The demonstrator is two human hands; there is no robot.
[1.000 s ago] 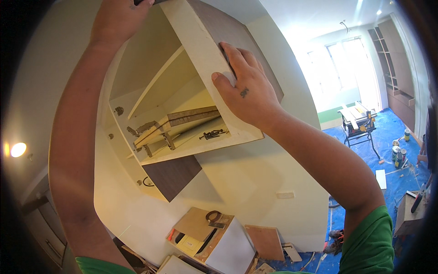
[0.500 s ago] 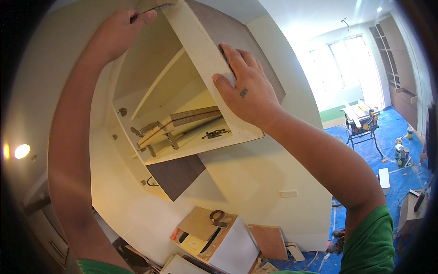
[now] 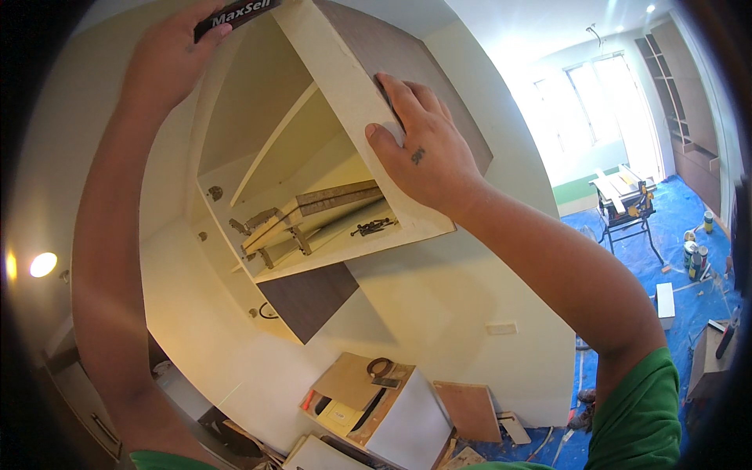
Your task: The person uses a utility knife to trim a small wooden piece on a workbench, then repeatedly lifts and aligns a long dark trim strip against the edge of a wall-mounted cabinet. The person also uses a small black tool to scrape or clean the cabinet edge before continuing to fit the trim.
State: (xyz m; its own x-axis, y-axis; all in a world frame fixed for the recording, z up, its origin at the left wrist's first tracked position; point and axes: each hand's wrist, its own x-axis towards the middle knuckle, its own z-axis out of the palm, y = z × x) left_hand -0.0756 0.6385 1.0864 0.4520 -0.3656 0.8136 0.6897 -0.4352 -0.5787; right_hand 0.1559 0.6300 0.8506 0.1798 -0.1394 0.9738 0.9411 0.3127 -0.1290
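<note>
Up at the top left, my left hand [image 3: 168, 59] is closed around a dark flat tool [image 3: 239, 14] with pale lettering, beside the top of a wall cabinet [image 3: 341, 94]. The tool's far end is cut off by the picture's upper edge. My right hand [image 3: 431, 153] lies with fingers stretched over the cabinet's right front edge and brown side panel [image 3: 458, 117]. A dark strip shows beneath its fingers; I cannot tell what it is. Inside the open cabinet, panels with hinges [image 3: 337, 202] rest on the bottom, next to a small pile of dark screws [image 3: 372, 227].
Below stands a white cabinet unit [image 3: 407, 419] with boards and a brown tape roll [image 3: 380, 366] on top. A reddish-brown board [image 3: 468, 411] leans on the wall. Blue sheeting [image 3: 627, 270] covers the floor at right, with a work stand [image 3: 627, 204] and several cans [image 3: 695, 258].
My left hand has moved slightly up and left and turned the tool, so its broad lettered face shows instead of a thin edge. My right hand stays on the cabinet edge.
</note>
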